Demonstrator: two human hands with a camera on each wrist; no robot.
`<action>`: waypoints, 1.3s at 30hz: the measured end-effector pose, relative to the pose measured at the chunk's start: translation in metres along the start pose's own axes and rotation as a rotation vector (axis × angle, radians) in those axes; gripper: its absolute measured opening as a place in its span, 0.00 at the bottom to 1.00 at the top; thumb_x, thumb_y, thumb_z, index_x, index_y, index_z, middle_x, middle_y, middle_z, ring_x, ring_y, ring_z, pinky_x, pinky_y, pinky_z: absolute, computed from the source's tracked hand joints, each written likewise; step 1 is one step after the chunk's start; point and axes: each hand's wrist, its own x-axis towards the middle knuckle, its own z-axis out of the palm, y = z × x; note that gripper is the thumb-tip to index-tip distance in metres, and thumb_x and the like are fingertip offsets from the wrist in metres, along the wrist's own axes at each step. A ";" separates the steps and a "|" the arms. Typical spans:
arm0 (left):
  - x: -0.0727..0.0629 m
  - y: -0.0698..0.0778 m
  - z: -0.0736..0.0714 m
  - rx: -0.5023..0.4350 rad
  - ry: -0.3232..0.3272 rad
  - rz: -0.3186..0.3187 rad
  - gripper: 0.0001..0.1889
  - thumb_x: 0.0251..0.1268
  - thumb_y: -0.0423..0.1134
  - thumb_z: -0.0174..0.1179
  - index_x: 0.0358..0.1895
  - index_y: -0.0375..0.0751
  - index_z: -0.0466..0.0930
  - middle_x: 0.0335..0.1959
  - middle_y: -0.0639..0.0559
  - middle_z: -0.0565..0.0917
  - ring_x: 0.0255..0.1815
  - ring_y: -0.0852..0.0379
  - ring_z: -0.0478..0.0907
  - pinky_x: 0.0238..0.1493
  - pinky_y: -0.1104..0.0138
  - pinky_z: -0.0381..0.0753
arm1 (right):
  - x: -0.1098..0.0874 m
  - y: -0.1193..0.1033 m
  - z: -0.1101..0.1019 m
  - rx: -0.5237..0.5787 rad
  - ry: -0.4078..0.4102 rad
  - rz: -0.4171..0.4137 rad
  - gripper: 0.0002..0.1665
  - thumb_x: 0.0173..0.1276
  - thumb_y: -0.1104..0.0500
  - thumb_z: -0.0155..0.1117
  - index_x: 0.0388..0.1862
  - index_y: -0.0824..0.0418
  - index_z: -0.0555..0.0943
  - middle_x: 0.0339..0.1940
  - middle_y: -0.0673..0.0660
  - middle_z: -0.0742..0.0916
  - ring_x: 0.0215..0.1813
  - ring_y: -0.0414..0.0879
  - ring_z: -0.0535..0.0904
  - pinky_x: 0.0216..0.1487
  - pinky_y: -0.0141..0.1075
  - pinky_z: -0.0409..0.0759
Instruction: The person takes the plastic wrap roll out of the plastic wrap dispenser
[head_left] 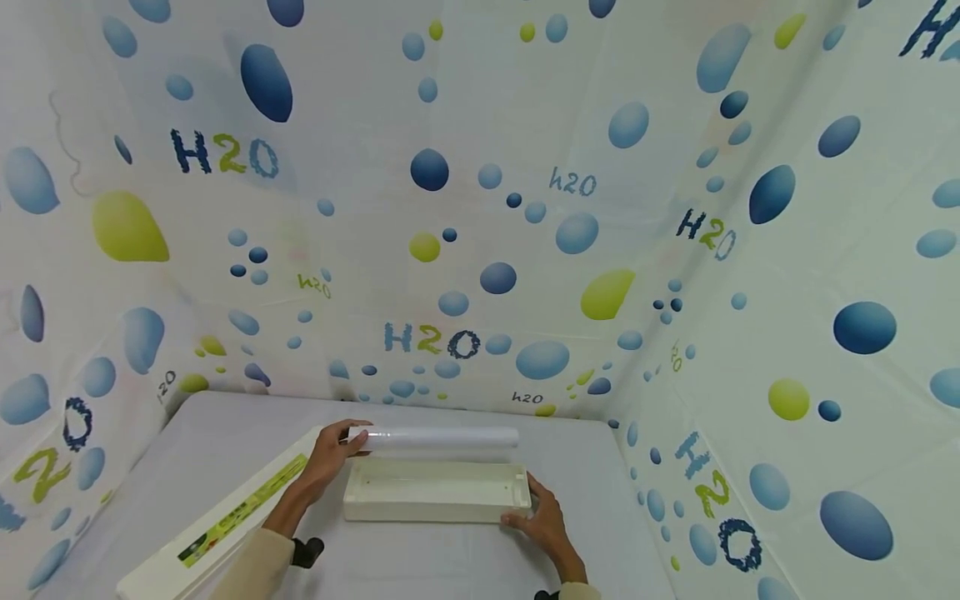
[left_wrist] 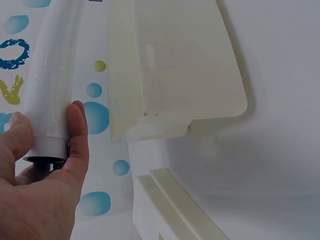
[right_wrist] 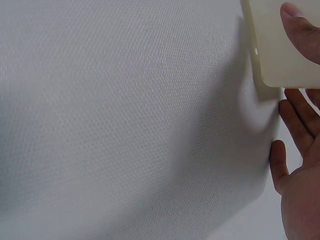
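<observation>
A roll of clear plastic film (head_left: 442,437) lies lengthwise behind an open cream plastic box (head_left: 435,512). My left hand (head_left: 330,454) grips the roll's left end between thumb and fingers. In the left wrist view, the roll (left_wrist: 52,75) shows a dark hollow core at its end, with the left hand (left_wrist: 45,195) around it. At the box's right end, my right hand (head_left: 543,517) holds the corner, thumb on the front wall and fingers round the end. The right wrist view shows that thumb against the box (right_wrist: 280,55), with the right hand (right_wrist: 305,185) partly cut off.
A long cream lid (head_left: 161,571) with a green and yellow label (head_left: 243,508) lies slanted at the left, beneath the left forearm. All stands on a white-covered table (head_left: 420,567). Curtains printed with drops (head_left: 495,275) enclose the table's back and sides.
</observation>
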 end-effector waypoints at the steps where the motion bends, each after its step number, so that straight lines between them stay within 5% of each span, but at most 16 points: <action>1: 0.001 -0.001 0.000 -0.002 0.000 0.004 0.24 0.88 0.38 0.55 0.73 0.22 0.72 0.69 0.25 0.79 0.61 0.46 0.85 0.62 0.58 0.90 | 0.000 0.001 0.000 0.001 0.001 0.002 0.60 0.53 0.56 0.91 0.81 0.71 0.71 0.77 0.72 0.80 0.81 0.76 0.70 0.81 0.75 0.61; 8: 0.007 -0.010 0.001 -0.040 0.012 -0.012 0.24 0.88 0.36 0.55 0.74 0.21 0.71 0.70 0.24 0.78 0.59 0.52 0.85 0.60 0.62 0.90 | 0.001 0.004 0.000 -0.015 -0.001 -0.003 0.59 0.53 0.55 0.91 0.80 0.71 0.71 0.77 0.72 0.81 0.80 0.76 0.71 0.81 0.75 0.61; 22: 0.025 -0.011 0.000 -0.045 0.010 -0.026 0.23 0.89 0.34 0.52 0.74 0.19 0.69 0.69 0.21 0.75 0.62 0.43 0.84 0.62 0.56 0.90 | 0.000 0.002 0.000 -0.009 -0.003 0.023 0.59 0.53 0.55 0.91 0.80 0.71 0.72 0.76 0.73 0.81 0.81 0.77 0.70 0.81 0.75 0.60; 39: 0.046 -0.018 0.006 -0.056 -0.020 0.007 0.22 0.87 0.31 0.53 0.72 0.15 0.70 0.66 0.20 0.76 0.59 0.43 0.86 0.59 0.56 0.91 | 0.001 0.004 0.003 -0.021 0.012 -0.005 0.59 0.53 0.54 0.91 0.79 0.72 0.72 0.75 0.72 0.82 0.80 0.75 0.72 0.81 0.73 0.62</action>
